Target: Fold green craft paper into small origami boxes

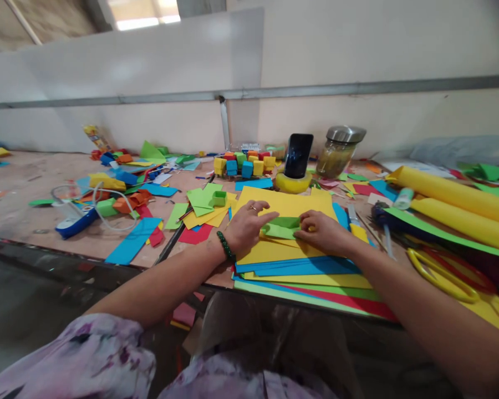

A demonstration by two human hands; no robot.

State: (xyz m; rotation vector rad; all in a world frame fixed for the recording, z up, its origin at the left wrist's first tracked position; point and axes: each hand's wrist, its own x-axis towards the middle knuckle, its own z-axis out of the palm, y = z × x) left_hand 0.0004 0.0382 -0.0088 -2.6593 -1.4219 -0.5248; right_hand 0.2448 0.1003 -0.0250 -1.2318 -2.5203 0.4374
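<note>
A folded strip of green paper [281, 228] lies over yellow sheets [249, 255] at the top of a stack of coloured paper. At its left end is my left hand [248, 224], with thumb and fingers bent around the edge of the strip. My right hand [320, 231] pinches the right end between thumb and fingers. The strip has a raised back fold. A small open green paper box [219, 198] stands on loose green and yellow sheets to the left of my left hand.
Behind the stack stand a phone [298, 155] on a yellow tape roll [293, 183], a lidded jar [336, 152] and several small paper cubes [247, 169]. Yellow-handled scissors [441, 280] and yellow rolls [461, 194] lie right. Paper pieces and a blue-white device [77, 221] lie left.
</note>
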